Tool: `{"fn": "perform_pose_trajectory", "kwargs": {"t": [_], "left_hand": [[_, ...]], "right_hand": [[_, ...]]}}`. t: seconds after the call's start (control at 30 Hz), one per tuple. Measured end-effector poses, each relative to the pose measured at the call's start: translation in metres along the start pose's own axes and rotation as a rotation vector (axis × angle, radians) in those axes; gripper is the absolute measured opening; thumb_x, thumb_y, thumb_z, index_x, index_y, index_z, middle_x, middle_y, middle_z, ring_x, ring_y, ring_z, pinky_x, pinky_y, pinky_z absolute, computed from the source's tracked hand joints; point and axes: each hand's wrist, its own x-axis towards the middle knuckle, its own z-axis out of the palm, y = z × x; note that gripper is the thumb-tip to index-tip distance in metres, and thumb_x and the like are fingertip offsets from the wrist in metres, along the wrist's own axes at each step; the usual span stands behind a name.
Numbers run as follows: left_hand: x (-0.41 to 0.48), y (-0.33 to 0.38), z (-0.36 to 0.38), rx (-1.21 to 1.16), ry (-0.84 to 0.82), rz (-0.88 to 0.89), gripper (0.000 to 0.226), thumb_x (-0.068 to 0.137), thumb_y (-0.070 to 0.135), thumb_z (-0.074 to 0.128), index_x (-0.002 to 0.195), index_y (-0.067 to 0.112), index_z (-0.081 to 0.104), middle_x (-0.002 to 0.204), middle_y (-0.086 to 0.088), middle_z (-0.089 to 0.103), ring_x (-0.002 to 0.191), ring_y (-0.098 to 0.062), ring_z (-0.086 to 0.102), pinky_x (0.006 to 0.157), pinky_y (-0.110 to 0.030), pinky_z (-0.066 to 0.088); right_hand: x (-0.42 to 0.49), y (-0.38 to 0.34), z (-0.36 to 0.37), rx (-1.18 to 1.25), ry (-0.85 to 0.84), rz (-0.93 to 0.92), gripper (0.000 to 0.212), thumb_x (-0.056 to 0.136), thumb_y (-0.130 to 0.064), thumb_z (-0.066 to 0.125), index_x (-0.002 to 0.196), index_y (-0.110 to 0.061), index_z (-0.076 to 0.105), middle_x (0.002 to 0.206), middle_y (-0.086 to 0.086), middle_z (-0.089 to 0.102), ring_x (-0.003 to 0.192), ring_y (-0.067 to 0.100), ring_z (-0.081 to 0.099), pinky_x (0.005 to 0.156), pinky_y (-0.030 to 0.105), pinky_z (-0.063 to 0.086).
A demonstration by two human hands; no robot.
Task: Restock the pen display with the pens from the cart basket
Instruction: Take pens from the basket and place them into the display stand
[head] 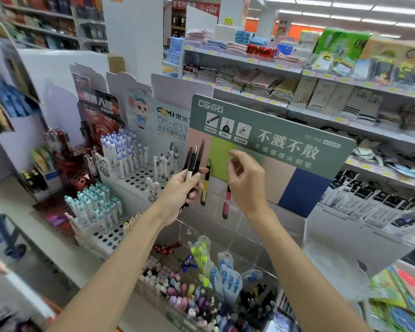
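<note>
Head view: the left hand [181, 188] grasps a bunch of dark pens [194, 160], their long axes fanning up toward 12 and 1 o'clock. At its 3 o'clock a yellow pen [204, 188] stands upright in the pen display [302, 188]. The right hand [246, 180] is released, fingers loosely curled, with a red pen [226, 204] upright at its 7 o'clock.

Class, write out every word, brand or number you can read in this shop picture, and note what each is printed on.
"DS点石": green sign
"不溅不散": green sign
"不溅墨细尖钢笔": green sign
"DS-758": green sign
"DOMI 東米": white mouse card
"HM-633": white mouse card
"入侵": dark card; its other characters are blurred
"DANCE": box on the shelf
Yellow price tags and the sign's icon captions: too small to read.
</note>
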Motion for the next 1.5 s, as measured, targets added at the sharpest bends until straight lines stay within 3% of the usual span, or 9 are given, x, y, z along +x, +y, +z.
{"fn": "perform_pose_trajectory", "kwargs": {"t": [0.23,0.43,0.57,0.77,0.83,1.0,1.17,1.37,1.5], "left_hand": [[0.001,0.007,-0.004,0.059,-0.038,-0.030,0.029,0.103,0.017,0.048,0.127,0.002,0.057,0.068,0.006,0.057,0.052,-0.006,0.036,0.047,-0.016,0.029],[-0.002,0.013,-0.019,0.107,0.104,0.028,0.023,0.103,0.025,0.048,0.122,0.026,0.061,0.085,0.005,0.070,0.060,-0.002,0.056,0.050,-0.014,0.039],[0.003,0.009,-0.038,0.179,0.365,0.104,0.014,0.103,0.028,0.048,0.105,0.024,0.062,0.072,0.009,0.061,0.055,-0.002,0.044,0.042,-0.012,0.032],[0.005,0.011,-0.052,0.367,0.428,0.160,0.035,0.101,0.044,0.045,0.125,0.023,0.059,0.077,0.011,0.054,0.070,-0.010,0.052,0.068,-0.027,0.044],[0.006,0.012,-0.056,0.327,0.442,0.118,0.037,0.102,0.046,0.042,0.123,0.020,0.060,0.092,0.000,0.061,0.074,-0.022,0.057,0.066,-0.030,0.050],[0.007,0.015,-0.049,0.020,0.427,0.049,0.028,0.104,0.015,0.033,0.091,0.011,0.058,0.071,0.000,0.049,0.048,-0.004,0.037,0.038,-0.014,0.025],[0.008,0.013,-0.049,0.041,0.386,0.030,0.023,0.101,0.011,0.034,0.084,0.013,0.049,0.070,0.001,0.047,0.051,-0.006,0.036,0.041,-0.015,0.026],[0.004,0.008,-0.051,0.185,0.360,0.072,0.027,0.108,0.020,0.034,0.091,0.014,0.054,0.071,0.004,0.048,0.055,-0.005,0.041,0.050,-0.018,0.035],[0.003,0.008,-0.048,0.210,0.321,0.092,0.024,0.107,0.022,0.040,0.098,0.016,0.061,0.070,0.004,0.053,0.058,-0.005,0.047,0.056,-0.019,0.040]], "right_hand": [[0.033,-0.039,0.014,0.362,-0.204,0.177,0.034,0.093,-0.003,0.064,0.126,-0.012,0.060,0.089,0.001,0.067,0.073,-0.007,0.063,0.062,0.006,0.048],[0.047,-0.046,0.024,0.386,-0.052,0.147,0.021,0.089,0.000,0.067,0.107,-0.008,0.064,0.084,0.003,0.065,0.073,-0.001,0.062,0.068,0.015,0.051],[0.055,-0.047,0.032,0.316,0.085,0.013,0.023,0.089,-0.003,0.068,0.110,-0.007,0.060,0.084,0.001,0.066,0.076,0.011,0.064,0.075,0.020,0.053],[0.054,-0.043,0.047,0.322,0.219,0.010,0.020,0.089,-0.001,0.067,0.108,-0.005,0.061,0.087,0.005,0.067,0.078,0.013,0.063,0.078,0.017,0.051],[0.053,-0.039,0.050,0.267,0.178,-0.003,0.019,0.089,-0.002,0.067,0.108,-0.005,0.062,0.088,0.005,0.068,0.078,0.013,0.063,0.077,0.015,0.050],[0.047,-0.033,0.066,0.143,-0.068,0.029,0.021,0.090,-0.002,0.066,0.109,-0.006,0.059,0.085,0.005,0.066,0.076,0.018,0.063,0.070,0.025,0.052],[0.042,-0.029,0.081,0.066,-0.314,0.162,0.004,0.094,-0.005,0.062,0.095,-0.006,0.059,0.082,0.003,0.062,0.079,0.019,0.060,0.074,0.037,0.053],[0.041,-0.024,0.089,-0.008,-0.309,0.130,0.008,0.095,-0.007,0.060,0.100,-0.006,0.066,0.088,0.006,0.065,0.080,0.021,0.060,0.077,0.044,0.053],[0.039,-0.026,0.073,0.062,-0.145,0.111,0.022,0.095,-0.003,0.057,0.114,-0.003,0.067,0.098,0.005,0.067,0.086,0.014,0.059,0.080,0.019,0.048]]}}
